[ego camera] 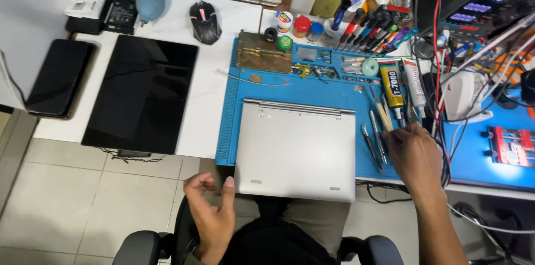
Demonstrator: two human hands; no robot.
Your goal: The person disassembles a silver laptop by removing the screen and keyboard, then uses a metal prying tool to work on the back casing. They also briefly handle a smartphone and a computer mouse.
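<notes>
The right hand [412,151] lies on the right edge of the blue work mat [228,114], fingers curled down over the hand tools [374,139] lying there; I cannot tell whether it grips one, because the fingertips are hidden. The left hand [210,215] hangs free over the lap, near the left corner of the silver laptop [295,151], half open with bent fingers and holding nothing. The laptop lies closed, bottom side up, in the middle of the mat. At the far side, a rack holds screwdrivers [370,28] with red and black handles, and small jars [301,26] with coloured lids stand beside it; what is in them cannot be seen. Two glue tubes [402,82] lie right of the laptop. On the left, a dark tablet [142,92] and a black phone [58,78] lie flat on the white table [209,92].
</notes>
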